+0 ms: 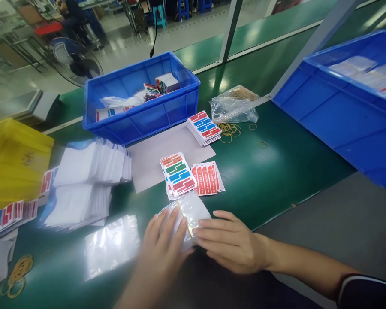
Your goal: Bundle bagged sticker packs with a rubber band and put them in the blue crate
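Observation:
A bundle of clear plastic bags (196,210) with white contents, bound by a rubber band, lies at the table's front edge. My left hand (165,234) holds it from the left, fingers bent over its top beside the band. My right hand (228,240) grips its right side with fingertips close to the band; the palm side is hidden. Just beyond the bundle lie a stack of cards with coloured stripes (179,174) and several red-and-white cards (207,180). To the left, a flat clear plastic bag (112,246) rests on the green table.
A blue crate (141,116) with card stacks stands behind, another blue crate (321,111) at right. White packets (80,184) and a yellow bin (16,167) are on the left. Rubber bands (228,131) lie near a banded card stack (204,128); more rubber bands (17,274) lie front left.

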Tool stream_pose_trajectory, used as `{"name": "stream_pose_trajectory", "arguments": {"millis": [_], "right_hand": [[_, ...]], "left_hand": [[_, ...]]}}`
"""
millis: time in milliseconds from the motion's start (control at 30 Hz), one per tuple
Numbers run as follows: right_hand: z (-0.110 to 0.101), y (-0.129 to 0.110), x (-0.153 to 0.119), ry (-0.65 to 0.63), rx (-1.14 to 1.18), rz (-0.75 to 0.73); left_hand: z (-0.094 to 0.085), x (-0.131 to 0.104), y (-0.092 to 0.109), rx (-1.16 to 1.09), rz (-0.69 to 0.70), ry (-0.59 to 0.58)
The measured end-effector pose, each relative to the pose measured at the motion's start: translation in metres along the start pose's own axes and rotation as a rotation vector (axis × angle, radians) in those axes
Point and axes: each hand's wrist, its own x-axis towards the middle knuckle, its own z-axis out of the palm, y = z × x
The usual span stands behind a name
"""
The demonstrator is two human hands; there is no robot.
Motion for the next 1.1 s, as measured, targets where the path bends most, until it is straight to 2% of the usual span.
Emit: {"name": "stream_pose_trajectory", "arguments": {"millis": [133, 233, 333, 400, 600, 767, 867, 1000, 1100], "right_hand": [[-0.004, 0.005, 0.014, -0.014, -0.025, 0.138], [0.001, 0.007, 0.022, -0.124, 0.026, 0.240], [0.006, 0.006, 0.022, -0.196, 0.065, 0.251], [0.008, 0.003, 0.019, -0.199, 0.045, 0.231], [0.010, -0.015, 0.016, -0.193, -0.158, 0.240], [0.016, -0.033, 0.020, -0.112, -0.268, 0.195], [0.014, -0.034, 0.018, -0.103, -0.258, 0.146], [0.011, -0.028, 0.014, -0.054, -0.194, 0.085], [0.014, -0.030, 0.013, -0.177, -0.229, 0.201]], "left_hand": [[-0.007, -0.007, 0.005, -0.068, -0.038, -0.013], [-0.021, -0.006, 0.006, -0.112, -0.060, -0.013], [-0.030, 0.004, 0.005, -0.060, -0.105, -0.022], [-0.026, 0.012, 0.003, 0.009, -0.130, -0.065], [0.004, 0.016, 0.005, 0.119, -0.196, -0.161], [0.004, 0.012, 0.012, 0.188, -0.215, -0.187], [0.003, 0.010, 0.015, 0.190, -0.203, -0.169], [0.013, 0.000, 0.015, 0.156, -0.218, -0.136], [0.016, -0.002, 0.016, -0.033, -0.216, 0.011]]}}
